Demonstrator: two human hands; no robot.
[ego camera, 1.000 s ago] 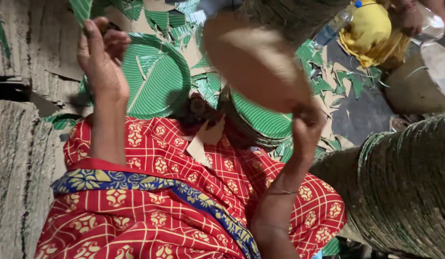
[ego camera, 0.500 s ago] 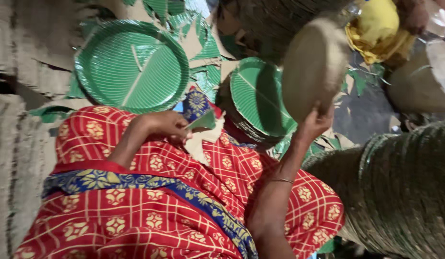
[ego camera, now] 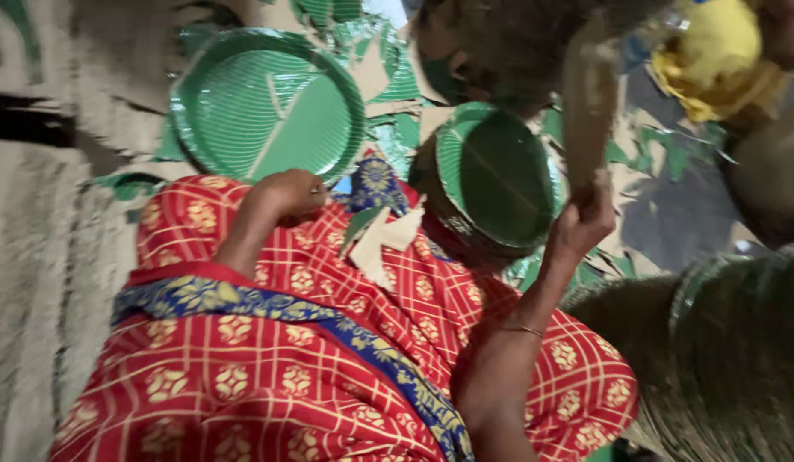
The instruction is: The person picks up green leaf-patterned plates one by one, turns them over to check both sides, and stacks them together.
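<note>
The floor [ego camera: 46, 282] ahead of both hands was crowded, and that was the main source of trouble. Largest in view, the red patterned cloth [ego camera: 268, 376] over the lap took up everything below the hands, so anything dropped would likely have slid off its folds into the green and tan scraps [ego camera: 388, 77] beyond. To the right of the right hand rose a tall ribbed stack of plates [ego camera: 739, 359], green at its rim; a wide swing of that arm could have knocked it over, as I judged it, since the elbow sat just beside it.

Just above the left hand [ego camera: 286, 195] lay a big green plate [ego camera: 268, 103] with a cut piece resting in it. The left hand was curled nearly closed on the knee, and I could not tell whether it held anything. Between the hands stood a shorter pile topped by a green plate [ego camera: 495, 175], its edge close to the right wrist; a careless lowering could have tipped it.

The right hand [ego camera: 585, 218] was raised and clamped on the lower edge of a tan disc [ego camera: 589, 94], seen edge-on and blurred. Held by one edge only, it might have slipped or bent.

Free room was slim: a dark bare patch past the right hand, and matting far left of the left hand. A yellow bundle [ego camera: 713, 51] sat well above.
</note>
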